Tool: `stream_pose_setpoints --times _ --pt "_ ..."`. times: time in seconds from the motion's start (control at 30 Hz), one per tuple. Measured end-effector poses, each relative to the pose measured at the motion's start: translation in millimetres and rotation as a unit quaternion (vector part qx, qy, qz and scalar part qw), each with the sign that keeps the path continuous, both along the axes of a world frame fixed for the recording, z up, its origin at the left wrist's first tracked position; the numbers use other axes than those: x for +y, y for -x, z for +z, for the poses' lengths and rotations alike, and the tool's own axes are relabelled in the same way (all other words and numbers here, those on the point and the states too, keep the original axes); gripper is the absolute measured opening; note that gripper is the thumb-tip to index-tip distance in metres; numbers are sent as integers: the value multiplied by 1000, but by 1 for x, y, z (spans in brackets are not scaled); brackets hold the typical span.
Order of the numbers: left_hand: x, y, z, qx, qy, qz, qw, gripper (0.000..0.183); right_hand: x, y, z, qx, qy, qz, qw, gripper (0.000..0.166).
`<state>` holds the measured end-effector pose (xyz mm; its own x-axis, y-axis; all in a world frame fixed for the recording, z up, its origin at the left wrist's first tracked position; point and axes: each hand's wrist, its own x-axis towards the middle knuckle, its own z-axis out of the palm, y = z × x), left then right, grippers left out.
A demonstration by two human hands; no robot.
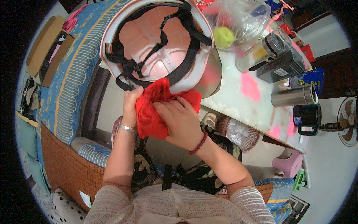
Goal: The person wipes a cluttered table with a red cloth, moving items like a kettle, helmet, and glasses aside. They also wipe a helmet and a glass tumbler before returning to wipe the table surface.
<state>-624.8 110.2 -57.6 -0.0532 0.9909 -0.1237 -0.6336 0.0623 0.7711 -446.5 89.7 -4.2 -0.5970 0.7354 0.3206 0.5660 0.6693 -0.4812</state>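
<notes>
A pink and white helmet (170, 58), its inside facing up with black straps (184, 61) across it, is at the top centre. At its near rim, my left hand (132, 105) grips the edge, the thumb on top. My right hand (180, 123) is closed on a red cloth (151, 120), pressing it against the same rim; the cloth bunches between both hands. The fingertips of the right hand are partly hidden in the cloth. What lies under the helmet is mostly hidden.
On the marble-patterned table (229, 103) at the right are a plastic bag (243, 16) with a green fruit, a glass jar (251, 56), a black box (282, 65), a steel tumbler (292, 96) and a black mug (306, 117). Below stand a wastebasket (246, 144) and a pink stool (292, 163). A blue-covered sofa (67, 84) lies left.
</notes>
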Motion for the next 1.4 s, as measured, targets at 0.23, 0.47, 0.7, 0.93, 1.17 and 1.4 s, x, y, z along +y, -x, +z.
stream_pose_setpoints --times 0.23,0.47,0.7,0.93,1.17,1.4 --pt "8 5 1 31 29 34 999 29 2 -29 15 58 100 28 993 63" --pt "5 -3 15 124 49 63 989 48 7 -52 25 586 266 -196 740 39" --pt "-13 -12 14 332 -59 44 940 41 51 20 24 588 158 -205 766 19" --pt "-11 2 1 306 -84 52 947 38 72 40 6 309 89 12 947 27" --pt "12 8 -2 139 15 37 990 26 59 11 21 218 42 -21 975 42" --pt "17 1 7 48 44 84 994 27 6 -59 18 617 117 61 776 45"
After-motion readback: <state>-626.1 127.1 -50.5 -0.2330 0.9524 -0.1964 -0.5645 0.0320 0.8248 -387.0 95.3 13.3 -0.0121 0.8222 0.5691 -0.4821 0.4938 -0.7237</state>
